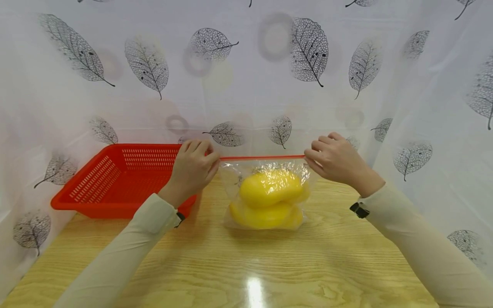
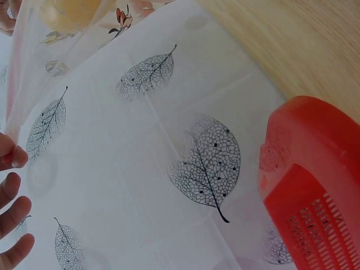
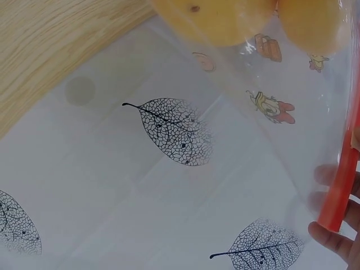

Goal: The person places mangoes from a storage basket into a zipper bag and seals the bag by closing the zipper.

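Note:
A clear zip bag [image 1: 231, 171] with a red zip strip [image 1: 262, 157] stands upright on the table, its top pulled straight. Several large yellow fruits [image 1: 269, 188] fill its lower part; one shows a brown stem spot in the right wrist view. My left hand [image 1: 194, 164] pinches the strip's left end between thumb and forefinger, the other fingers spread away from it. At the opposite end, my right hand [image 1: 333, 158] holds the strip, with fingertips [image 3: 329, 236] around its red tip. Small cartoon prints [image 3: 273, 107] show on the bag.
A red plastic basket [image 1: 115, 209] with slotted sides sits left of the bag, partly behind my left hand and forearm. The wooden table [image 1: 231, 265] runs back to a white curtain [image 1: 246, 94] printed with dark leaves.

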